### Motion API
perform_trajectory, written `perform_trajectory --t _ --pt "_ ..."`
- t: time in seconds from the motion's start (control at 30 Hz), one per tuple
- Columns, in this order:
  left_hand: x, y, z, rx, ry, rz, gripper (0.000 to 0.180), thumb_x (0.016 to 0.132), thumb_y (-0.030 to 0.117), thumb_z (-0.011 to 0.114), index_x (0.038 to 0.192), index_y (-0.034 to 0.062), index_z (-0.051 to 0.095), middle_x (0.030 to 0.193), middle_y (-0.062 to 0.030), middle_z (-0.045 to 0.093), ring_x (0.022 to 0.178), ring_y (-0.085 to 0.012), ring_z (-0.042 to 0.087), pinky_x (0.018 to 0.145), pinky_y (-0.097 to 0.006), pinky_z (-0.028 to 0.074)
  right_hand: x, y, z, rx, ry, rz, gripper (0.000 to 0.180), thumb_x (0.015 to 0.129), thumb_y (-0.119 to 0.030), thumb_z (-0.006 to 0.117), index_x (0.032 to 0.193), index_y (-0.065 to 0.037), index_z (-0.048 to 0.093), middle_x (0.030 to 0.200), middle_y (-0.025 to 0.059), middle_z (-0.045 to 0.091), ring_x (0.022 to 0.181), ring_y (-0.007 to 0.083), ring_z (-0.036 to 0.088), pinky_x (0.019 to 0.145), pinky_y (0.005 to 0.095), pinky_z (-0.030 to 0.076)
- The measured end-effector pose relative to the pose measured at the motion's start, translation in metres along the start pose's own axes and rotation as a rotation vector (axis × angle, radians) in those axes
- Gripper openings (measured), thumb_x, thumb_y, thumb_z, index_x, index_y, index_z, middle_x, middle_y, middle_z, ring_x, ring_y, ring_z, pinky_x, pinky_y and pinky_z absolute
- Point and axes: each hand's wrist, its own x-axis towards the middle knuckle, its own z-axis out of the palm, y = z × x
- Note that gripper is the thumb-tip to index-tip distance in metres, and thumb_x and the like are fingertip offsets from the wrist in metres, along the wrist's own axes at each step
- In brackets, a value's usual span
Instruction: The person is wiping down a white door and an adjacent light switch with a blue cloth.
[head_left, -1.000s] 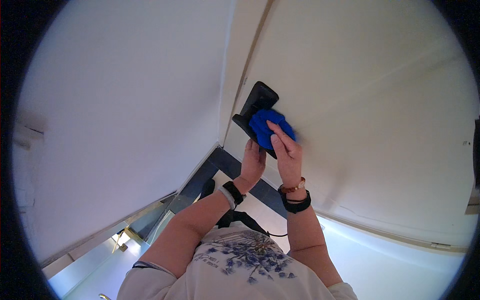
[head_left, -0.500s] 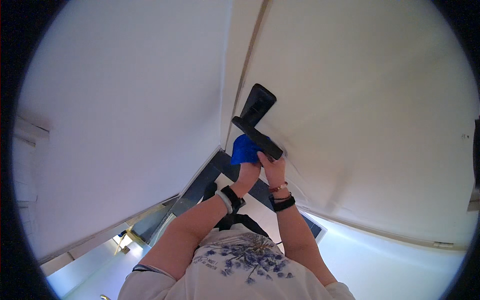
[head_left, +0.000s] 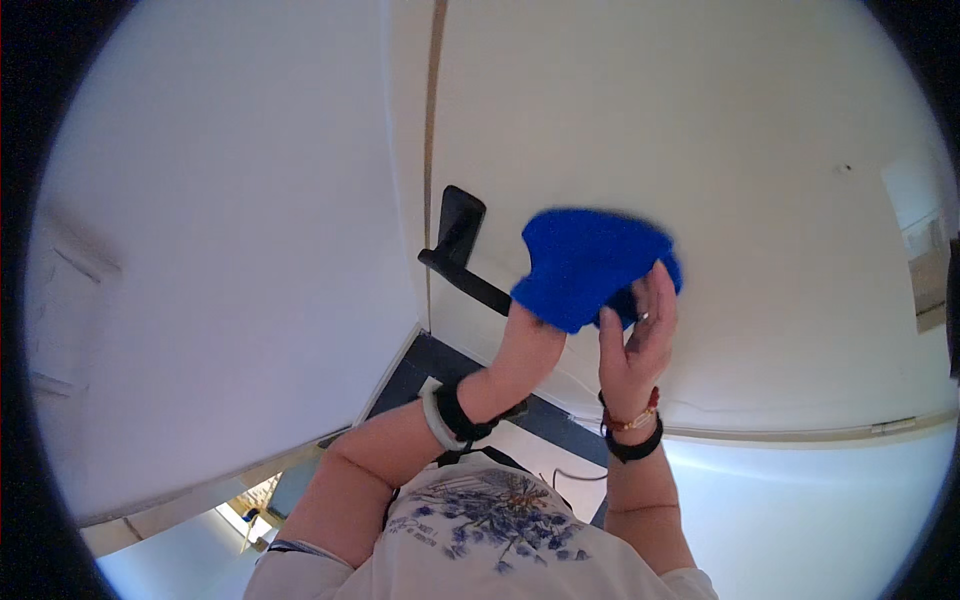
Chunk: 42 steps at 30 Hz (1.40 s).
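A blue cloth (head_left: pixel 590 255) is bunched in front of the off-white door, just right of the black lever handle (head_left: pixel 470 280). My left hand (head_left: pixel 530 345) reaches up into it and carries it; the cloth covers the fingers. At the cloth's right edge is my right hand (head_left: pixel 640 355), thumb apart from the raised fingers, with the fingertips against the fabric. The handle's long grip runs down behind the cloth and my left hand, which hide its end. Its black backplate (head_left: pixel 463 215) stays in plain sight.
The door (head_left: pixel 760 230) fills the right side, with its edge strip (head_left: pixel 432 120) left of the handle. A pale wall (head_left: pixel 230 230) rises on the left. Below are a dark floor border (head_left: pixel 400 375) and a thin cable (head_left: pixel 580 476). A bright opening shows at the lower left.
The blue cloth has come off the lever handle and moved right with my left hand, spreading wider. My right hand has left the handle's end and opened beside the cloth. The view has shifted.
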Motion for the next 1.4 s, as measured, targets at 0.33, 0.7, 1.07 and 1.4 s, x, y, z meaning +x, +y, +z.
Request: perform_trajectory --t 0.33,0.7,1.07,1.4 --pt "0.034 0.009 -0.018 0.058 0.048 0.167 0.033 0.093 0.000 0.042 0.126 0.0024 0.047 0.118 -0.0058 0.053 0.102 -0.0187 0.055 0.092 -0.034 0.046 0.052 -0.011 0.021 -0.903 -0.210 -0.446 0.063 0.077 -0.010 0.056 0.138 -0.014 0.039 0.135 0.0025 0.045 0.097 0.0181 0.058 0.075 0.0298 0.048" --pt "-0.001 -0.038 -0.047 0.785 0.236 0.437 0.051 0.079 -0.009 0.046 0.128 0.0019 0.041 0.130 -0.0207 0.035 0.118 -0.0368 0.038 0.099 -0.041 0.036 -0.036 0.072 0.081 -0.618 -0.579 -0.266 0.053 0.084 -0.011 0.050 0.136 -0.014 0.040 0.129 0.0055 0.052 0.102 0.0218 0.060 0.080 0.0320 0.051" --pt "-0.003 -0.050 -0.037 0.892 0.085 0.517 0.062 0.076 -0.010 0.047 0.135 0.0004 0.032 0.140 -0.0225 0.029 0.129 -0.0425 0.027 0.106 -0.047 0.025 -0.017 0.077 0.048 -0.624 -0.477 -0.526 0.049 0.076 -0.012 0.055 0.125 -0.007 0.049 0.141 0.0059 0.037 0.099 0.0182 0.058 0.078 0.0335 0.047" --pt "0.069 0.045 0.019 1.201 0.237 1.045 0.059 0.082 0.002 0.047 0.139 0.0076 0.032 0.148 -0.0149 0.024 0.133 -0.0476 0.018 0.103 -0.061 0.016 0.086 -0.004 0.014 -0.633 0.219 -0.739 0.031 0.074 -0.016 0.056 0.104 -0.012 0.062 0.133 0.0010 0.047 0.113 0.0213 0.046 0.093 0.0403 0.033"
